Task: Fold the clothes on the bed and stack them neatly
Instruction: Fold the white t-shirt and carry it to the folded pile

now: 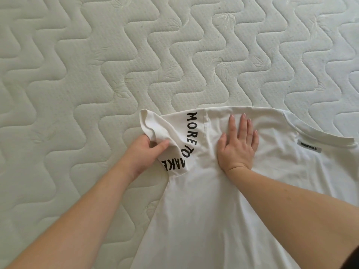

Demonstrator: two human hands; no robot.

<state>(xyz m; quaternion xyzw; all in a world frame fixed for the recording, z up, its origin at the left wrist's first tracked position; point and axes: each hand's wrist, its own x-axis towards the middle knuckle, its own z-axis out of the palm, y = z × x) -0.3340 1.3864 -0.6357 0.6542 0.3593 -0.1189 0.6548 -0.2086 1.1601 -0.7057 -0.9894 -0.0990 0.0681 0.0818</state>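
Presently we hold one white T-shirt on the bed: soft, light, limp; left hand pinching its sleeve, right hand pressing flat, fingers spread.

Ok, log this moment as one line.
fold sleeve | left hand pinching sleeve | right hand flat on white T-shirt | mattress

Left hand pinching cloth between thumb and fingers, arm stretched forward. Just beside it, right hand flat, palm down, fingers spread.
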